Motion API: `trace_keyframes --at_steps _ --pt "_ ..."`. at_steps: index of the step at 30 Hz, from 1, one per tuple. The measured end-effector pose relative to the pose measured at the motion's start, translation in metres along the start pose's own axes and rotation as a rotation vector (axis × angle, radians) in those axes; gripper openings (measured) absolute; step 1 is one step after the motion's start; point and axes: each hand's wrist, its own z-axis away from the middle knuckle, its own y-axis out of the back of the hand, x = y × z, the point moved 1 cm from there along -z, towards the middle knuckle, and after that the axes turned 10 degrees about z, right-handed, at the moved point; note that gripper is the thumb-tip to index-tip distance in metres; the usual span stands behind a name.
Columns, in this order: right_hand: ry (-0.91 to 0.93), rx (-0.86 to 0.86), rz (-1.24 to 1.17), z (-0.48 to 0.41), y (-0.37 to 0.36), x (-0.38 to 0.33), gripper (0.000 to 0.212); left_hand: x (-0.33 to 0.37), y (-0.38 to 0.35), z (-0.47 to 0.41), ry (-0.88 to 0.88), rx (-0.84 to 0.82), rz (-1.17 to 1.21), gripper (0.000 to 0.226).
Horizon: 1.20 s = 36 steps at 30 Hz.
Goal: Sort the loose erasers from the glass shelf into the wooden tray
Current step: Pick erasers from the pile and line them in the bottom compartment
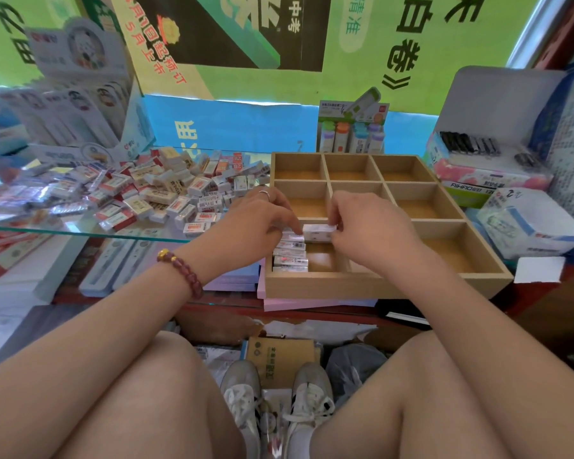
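The left hand (256, 223) and right hand (368, 226) pinched a small white sleeved rectangular eraser (319, 232) by its ends over the near-left cell of the pale wooden tray (345, 286) (light, firm, likely slick; ends grip best).

Our left grip (259, 220) covers one end of the white eraser (318, 232), so we cannot tell whether it holds it. Our right grip (368, 226) hides the other end. Both mask the wooden tray's (345, 286) middle-left cells. Labels on the stacked erasers (289, 256) are too small to read. The glass shelf's (80, 231) far left blurs and runs off the edge.
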Motion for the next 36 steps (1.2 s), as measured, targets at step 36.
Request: trace_keyframes --at_steps 36 --pt "0.075 0.034 0.321 -0.026 -0.016 -0.005 0.021 0.015 -0.007 0.002 0.038 -0.177 -0.061 0.05"
